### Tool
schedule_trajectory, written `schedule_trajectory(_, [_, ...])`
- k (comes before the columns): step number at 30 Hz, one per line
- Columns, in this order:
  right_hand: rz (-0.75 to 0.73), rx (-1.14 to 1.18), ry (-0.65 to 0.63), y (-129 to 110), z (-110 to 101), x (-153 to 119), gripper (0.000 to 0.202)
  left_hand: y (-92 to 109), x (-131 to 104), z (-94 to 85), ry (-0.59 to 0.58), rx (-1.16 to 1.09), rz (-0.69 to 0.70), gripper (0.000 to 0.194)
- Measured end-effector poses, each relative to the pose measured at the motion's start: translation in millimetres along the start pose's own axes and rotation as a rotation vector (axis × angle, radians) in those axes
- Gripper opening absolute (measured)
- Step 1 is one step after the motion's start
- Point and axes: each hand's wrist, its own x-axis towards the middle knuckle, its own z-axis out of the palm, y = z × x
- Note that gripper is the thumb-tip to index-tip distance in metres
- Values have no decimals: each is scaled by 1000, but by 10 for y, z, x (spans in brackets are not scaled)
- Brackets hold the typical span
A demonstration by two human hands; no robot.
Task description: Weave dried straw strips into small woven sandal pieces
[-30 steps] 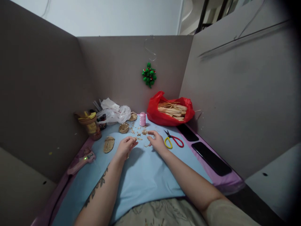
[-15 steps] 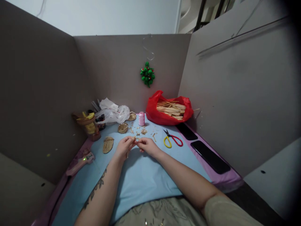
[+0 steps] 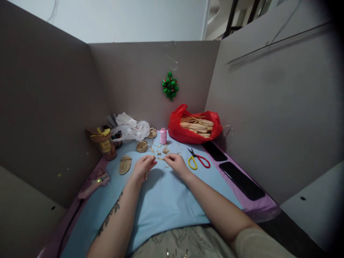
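Over the blue cloth [image 3: 166, 200], my left hand [image 3: 143, 167] is closed in a pinch on a thin straw-coloured piece, part of which shows below the fingers. To its right, a small gap away, my right hand [image 3: 175, 163] pinches a short pale straw strip [image 3: 160, 158] between thumb and fingertips. Straw scraps [image 3: 165, 151] lie just beyond the hands. A woven oval piece [image 3: 125, 165] rests left of my left hand. Scissors [image 3: 197, 159] with one yellow and one red handle lie open to the right of my right hand.
A red bag [image 3: 177, 129] of dried straw stands at the back right, near a pink thread spool [image 3: 163, 136]. Two black phones [image 3: 242, 181] lie at right. Small woven baskets [image 3: 142, 146], a white plastic bag [image 3: 131, 129], a pot [image 3: 106, 145] and a glue gun [image 3: 94, 186] are at left.
My hands were together at the fingertips and are now apart, my right hand having moved right with a strip in its fingers. The view has shifted slightly.
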Motion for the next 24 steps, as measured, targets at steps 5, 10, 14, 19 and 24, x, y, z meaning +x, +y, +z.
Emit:
schedule_trajectory(5, [10,55,90,-6,-169,70,24,10,13,-24,22,8,10,24])
schedule_trajectory(10, [-69,-95,143,-38,-393,104,28,64,37,-55,149,-18,-7,27])
schedule_trajectory(14, [-179,-293,156,-89,-453,71,25,79,66,-106,295,53,42,32])
schedule_trajectory(19, [-303,-403,137,-154,-359,26,20,26,16,-33,152,21,51,36])
schedule_trajectory(24, [-408,-522,-21,-139,-204,-17,20,-115,-79,177,23,-31,-102,34])
